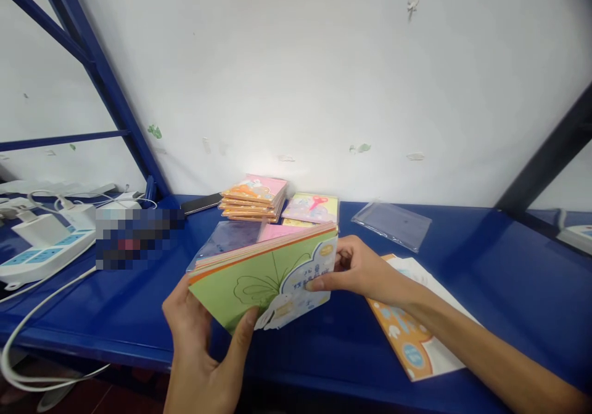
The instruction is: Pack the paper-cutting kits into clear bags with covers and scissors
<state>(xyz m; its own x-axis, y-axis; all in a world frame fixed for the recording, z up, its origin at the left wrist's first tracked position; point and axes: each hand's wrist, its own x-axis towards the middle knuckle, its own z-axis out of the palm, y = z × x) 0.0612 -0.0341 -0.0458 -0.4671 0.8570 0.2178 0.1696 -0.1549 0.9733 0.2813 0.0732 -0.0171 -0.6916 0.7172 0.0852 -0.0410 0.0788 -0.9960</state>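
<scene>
- A white power strip (41,256) lay at far left on the blue metal shelf (485,266).
- Our left grip (194,352), partly open, cupped the lower edge of a green picture booklet (263,278), apparently tilting it for viewing.
- Behind stood a pile of booklets (252,198).
- Our right grip (365,272) pinched the booklet's right edge, steadying it.
- Further right lay a clear plastic sleeve (391,226).
</scene>
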